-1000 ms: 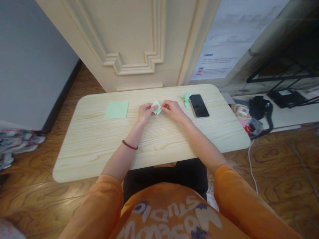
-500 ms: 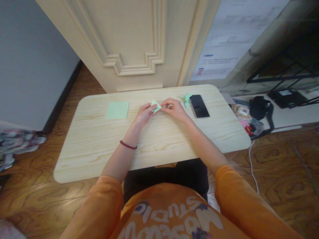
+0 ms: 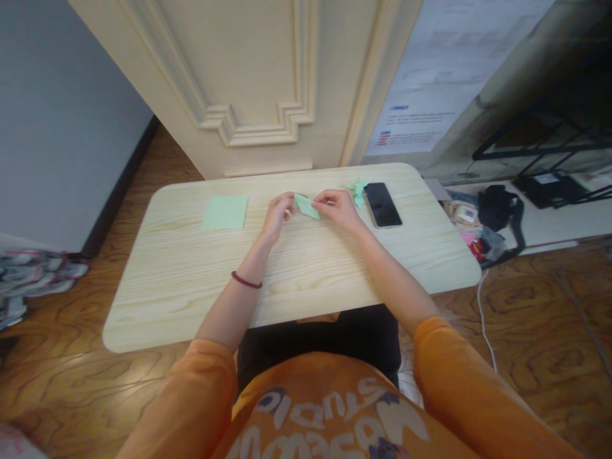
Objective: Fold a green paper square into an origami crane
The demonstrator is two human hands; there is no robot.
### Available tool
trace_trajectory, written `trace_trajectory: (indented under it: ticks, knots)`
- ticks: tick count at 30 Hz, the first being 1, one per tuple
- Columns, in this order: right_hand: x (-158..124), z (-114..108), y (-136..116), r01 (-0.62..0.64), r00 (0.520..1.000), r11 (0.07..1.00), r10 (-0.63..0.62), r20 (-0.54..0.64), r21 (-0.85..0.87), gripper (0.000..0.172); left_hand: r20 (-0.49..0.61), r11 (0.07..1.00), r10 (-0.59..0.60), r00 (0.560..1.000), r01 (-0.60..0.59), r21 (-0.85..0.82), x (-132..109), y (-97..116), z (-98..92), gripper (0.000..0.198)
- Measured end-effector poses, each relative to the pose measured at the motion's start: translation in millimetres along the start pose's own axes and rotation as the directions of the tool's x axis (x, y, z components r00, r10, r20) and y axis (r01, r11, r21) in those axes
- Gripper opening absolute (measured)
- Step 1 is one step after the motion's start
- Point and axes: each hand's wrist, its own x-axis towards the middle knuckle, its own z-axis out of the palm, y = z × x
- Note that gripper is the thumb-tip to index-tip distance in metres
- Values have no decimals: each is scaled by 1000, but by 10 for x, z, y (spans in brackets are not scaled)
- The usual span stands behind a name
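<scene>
A small piece of folded light green paper [image 3: 306, 207] is between my two hands, above the middle of the table. My right hand [image 3: 339, 209] pinches its right end between thumb and fingertips. At the paper's left edge, my left hand [image 3: 276, 215] has curled fingers that reach partly behind it; the thumb is off its front face. A flat stack of square green paper [image 3: 225, 211] lies left of my left hand. Beyond my right hand rests a folded green paper figure [image 3: 357, 192] with pointed tips, touching or close beside a dark-screened phone [image 3: 383, 204].
The pale wood-grain table [image 3: 191, 287] has rounded corners and stands against a cream panelled door [image 3: 258, 70]. To its right, a low white shelf [image 3: 549, 223] carries a black bag and small odds and ends. A white cable [image 3: 482, 319] hangs down to the wooden floor.
The folded paper has turned from a pointed shape to a flatter, slanted face. My left thumb has come off its front, and my right fingers have moved onto its right end.
</scene>
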Motion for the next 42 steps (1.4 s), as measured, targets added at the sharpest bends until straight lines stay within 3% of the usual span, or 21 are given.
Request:
trace_trajectory:
  ticks: [3, 6, 11, 16, 29, 36, 42]
  knots:
    - [2, -2, 1, -5, 1000, 1000, 5, 9, 26, 14, -14, 973, 168, 986, -164, 162, -8, -12, 14, 20]
    - [-14, 7, -19, -9, 1000, 999, 9, 21, 36, 16, -73, 954, 212, 975, -190, 233, -8, -42, 39, 21]
    - [-41, 42, -88, -13, 1000, 999, 13, 8, 45, 19, -152, 980, 149, 977, -125, 158, -3, -73, 46, 18]
    - [-35, 54, -130, -6, 1000, 997, 4, 25, 76, 25, -155, 996, 68, 986, -59, 65, -18, -55, 53, 23]
    - [-31, 30, -112, -83, 995, 976, 68, 77, 201, 39, -23, 998, 68, 997, -68, 3, -37, 60, -26, 24]
    - [-27, 40, -48, -79, 996, 973, 84, -12, 218, 36, -121, 999, 33, 992, -34, -10, -39, 90, -35, 32]
    - [-11, 73, -21, -106, 987, 950, 137, -88, 295, 35, -120, 994, 91, 989, -84, 64, -18, -15, 22, 29]
